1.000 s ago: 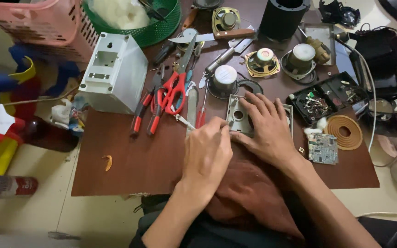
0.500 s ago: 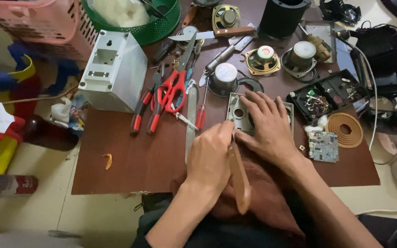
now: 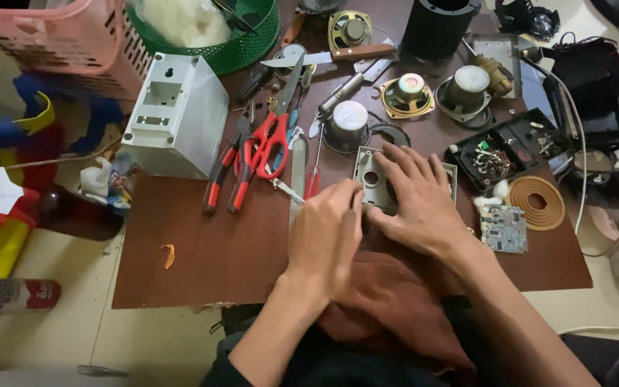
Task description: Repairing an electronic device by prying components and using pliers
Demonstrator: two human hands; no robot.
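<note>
My right hand [image 3: 413,201] lies flat, fingers spread, on a grey plastic plate [image 3: 368,172] with a round hole, near the middle of the brown table [image 3: 202,251]. My left hand [image 3: 324,233] is closed around a thin metal tool [image 3: 286,189] whose tip points up and left, right beside the plate's left edge. A brown cloth [image 3: 388,301] lies under both wrists at the table's front edge. The part of the plate under my right palm is hidden.
Red-handled scissors [image 3: 266,143] and pliers [image 3: 217,179] lie left of the plate. A white plastic housing [image 3: 177,115] stands at the left. Speakers [image 3: 406,93], a black parts tray [image 3: 506,147], a copper coil [image 3: 537,202] and a small circuit board [image 3: 501,228] are at the right. Baskets are at the back.
My left hand has shifted slightly up toward the plate's edge with the tool still in it. My right hand has stayed on the plate.
</note>
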